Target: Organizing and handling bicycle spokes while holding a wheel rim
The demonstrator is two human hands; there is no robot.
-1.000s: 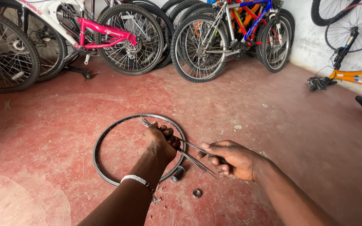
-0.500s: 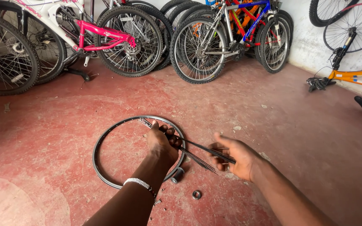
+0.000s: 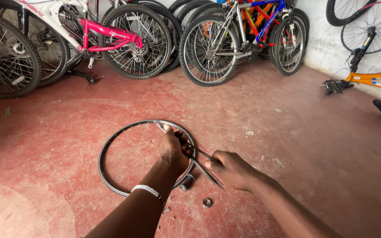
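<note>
Right hand has slid its clutched thin metal spokes closer; left hand pinches one at the bare round steel rim

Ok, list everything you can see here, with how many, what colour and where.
wheel rim: one, dark metal, flat on the floor in the middle
spokes: a thin bundle, silver, between the two hands
small cylinder part: one, dark, on the floor touching the rim's right edge
ring part: one, silver, on the floor below the hands
pink and white bicycle: one, parked at the back left
blue and orange bicycles: a cluster, back centre against the wall
orange bicycle frame: one, far right by the wall
floor: red, worn
bracelet: one, white, on the left wrist
left hand: on the rim's far edge, gripping spokes
right hand: holding the spokes' near end
</note>
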